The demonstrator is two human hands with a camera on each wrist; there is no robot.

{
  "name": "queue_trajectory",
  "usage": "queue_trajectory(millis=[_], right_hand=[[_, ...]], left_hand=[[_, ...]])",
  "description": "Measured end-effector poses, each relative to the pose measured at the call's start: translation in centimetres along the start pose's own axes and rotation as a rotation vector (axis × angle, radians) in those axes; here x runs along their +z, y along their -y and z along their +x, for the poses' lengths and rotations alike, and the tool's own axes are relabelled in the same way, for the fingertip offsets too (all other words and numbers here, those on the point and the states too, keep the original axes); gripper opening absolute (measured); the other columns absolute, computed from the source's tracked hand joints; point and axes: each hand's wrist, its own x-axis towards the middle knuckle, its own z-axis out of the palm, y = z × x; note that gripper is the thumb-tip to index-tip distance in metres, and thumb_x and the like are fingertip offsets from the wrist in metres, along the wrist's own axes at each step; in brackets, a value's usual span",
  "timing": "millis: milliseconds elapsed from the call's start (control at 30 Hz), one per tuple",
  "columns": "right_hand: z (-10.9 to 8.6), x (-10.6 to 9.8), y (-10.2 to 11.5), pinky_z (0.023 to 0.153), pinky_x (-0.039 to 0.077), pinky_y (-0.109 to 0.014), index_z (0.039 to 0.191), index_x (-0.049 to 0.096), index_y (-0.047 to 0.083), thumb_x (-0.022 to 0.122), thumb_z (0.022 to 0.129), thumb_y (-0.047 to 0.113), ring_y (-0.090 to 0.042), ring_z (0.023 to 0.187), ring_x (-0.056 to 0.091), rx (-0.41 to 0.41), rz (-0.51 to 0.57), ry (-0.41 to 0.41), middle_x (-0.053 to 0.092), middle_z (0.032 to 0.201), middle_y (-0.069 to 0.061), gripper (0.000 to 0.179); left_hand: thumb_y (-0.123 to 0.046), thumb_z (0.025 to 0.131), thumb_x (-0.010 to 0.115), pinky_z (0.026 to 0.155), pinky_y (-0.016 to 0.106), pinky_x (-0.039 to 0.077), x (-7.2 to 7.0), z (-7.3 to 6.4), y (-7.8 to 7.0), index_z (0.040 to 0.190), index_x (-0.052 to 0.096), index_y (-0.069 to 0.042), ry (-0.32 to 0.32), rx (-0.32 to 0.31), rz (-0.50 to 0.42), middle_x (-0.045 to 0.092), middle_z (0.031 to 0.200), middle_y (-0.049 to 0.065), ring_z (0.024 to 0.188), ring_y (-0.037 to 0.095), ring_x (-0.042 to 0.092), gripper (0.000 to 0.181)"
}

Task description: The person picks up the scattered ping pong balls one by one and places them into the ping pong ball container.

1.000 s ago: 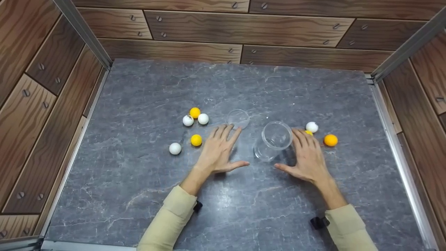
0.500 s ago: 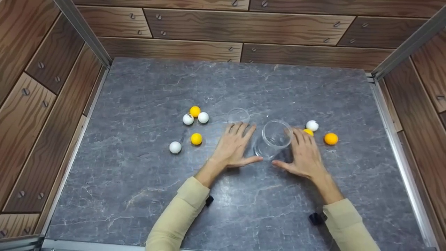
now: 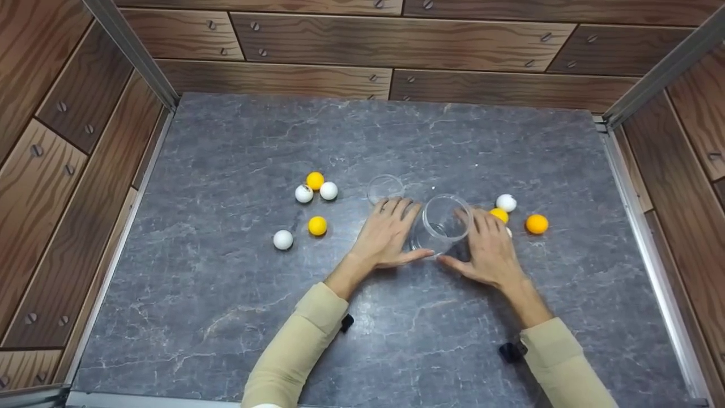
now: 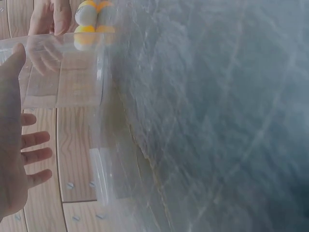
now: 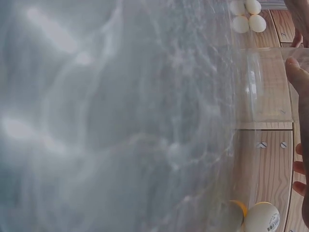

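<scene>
1. On the grey stone-patterned table [image 3: 238,317], seen from the head camera, a clear plastic jar [image 3: 441,226] stands upright near the middle, its mouth open to the top.
2. From the same view, the left hand [image 3: 388,235] lies against the jar's left side with fingers nearly straight and thumb stretched under the near wall; the right hand [image 3: 488,249] mirrors it on the right side. Both hands are spread, cupping the jar without curling round it.
3. Just behind the left fingertips sits a clear round lid [image 3: 385,187], flat on the table.
4. To the left lie two white balls and a yellow ball [image 3: 315,181] clustered together, with another yellow ball [image 3: 317,225] and a white ball [image 3: 282,239] nearer the person.
5. To the right, a white ball [image 3: 506,202], a yellow ball [image 3: 499,215] touching the right fingers, and an orange ball [image 3: 536,224] lie close together.
6. Wood-patterned walls [image 3: 396,39] enclose the table.
7. From the left wrist camera, the jar [image 4: 63,77] fills the upper left; the left hand [image 4: 14,145] shows fingers spread and straight, thumb on the jar wall. Balls blur behind the plastic.
8. From the right wrist camera, the jar [image 5: 265,87] sits at right, seemingly touched by the thumb of the right hand [image 5: 301,121], though most of the hand is cut off. A white ball [image 5: 261,217] lies at the bottom.
</scene>
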Motion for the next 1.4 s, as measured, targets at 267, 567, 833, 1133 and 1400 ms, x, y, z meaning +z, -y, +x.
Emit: queue_trajectory(millis=[267, 567, 833, 1133, 1400], right_hand=[[0.1, 0.3, 0.5, 0.107, 0.048, -0.062, 0.152, 0.048, 0.001, 0.061, 0.082, 0.082, -0.047, 0.128, 0.058, -0.031, -0.012, -0.002, 0.059, 0.139, -0.03, 0.108], [0.2, 0.6, 1.3, 0.107, 0.049, -0.061, 0.151, 0.047, 0.0, 0.067, 0.08, 0.075, -0.047, 0.126, 0.06, -0.049, -0.007, 0.005, 0.061, 0.137, -0.03, 0.105], [0.4, 0.7, 2.4, 0.107, 0.048, -0.061, 0.152, 0.047, 0.001, 0.07, 0.078, 0.073, -0.045, 0.126, 0.059, -0.046, -0.001, 0.005, 0.06, 0.139, -0.028, 0.106], [0.8, 0.9, 3.8, 0.109, 0.048, -0.059, 0.151, 0.048, 0.002, 0.074, 0.08, 0.07, -0.042, 0.129, 0.058, -0.052, 0.037, 0.022, 0.06, 0.141, -0.026, 0.103], [0.9, 1.2, 4.7, 0.116, 0.045, -0.058, 0.154, 0.046, 0.002, 0.073, 0.083, 0.071, -0.042, 0.132, 0.057, -0.063, 0.054, 0.065, 0.057, 0.146, -0.025, 0.103]], left_hand=[[-0.087, 0.091, 0.044, 0.121, 0.046, 0.043, 0.3, -0.2, 0.1, 0.148, 0.051, -0.014, -0.035, 0.021, -0.007, 0.06, 0.147, 0.009, 0.139, 0.027, 0.056, 0.094], [-0.086, 0.091, 0.046, 0.122, 0.048, 0.043, 0.2, -0.9, 0.6, 0.149, 0.053, -0.011, -0.036, 0.017, -0.032, 0.06, 0.146, 0.011, 0.138, 0.029, 0.057, 0.095], [-0.087, 0.089, 0.048, 0.124, 0.05, 0.042, 0.0, -1.6, 1.0, 0.146, 0.053, -0.011, -0.021, 0.007, -0.021, 0.06, 0.147, 0.011, 0.14, 0.031, 0.056, 0.096], [-0.089, 0.086, 0.049, 0.122, 0.049, 0.043, -0.2, -2.7, 1.7, 0.145, 0.054, -0.007, -0.019, -0.012, -0.011, 0.06, 0.146, 0.012, 0.135, 0.032, 0.058, 0.101], [-0.089, 0.086, 0.05, 0.121, 0.05, 0.044, -0.4, -3.9, 2.1, 0.144, 0.053, -0.007, -0.037, -0.013, -0.013, 0.06, 0.145, 0.012, 0.133, 0.032, 0.059, 0.101]])
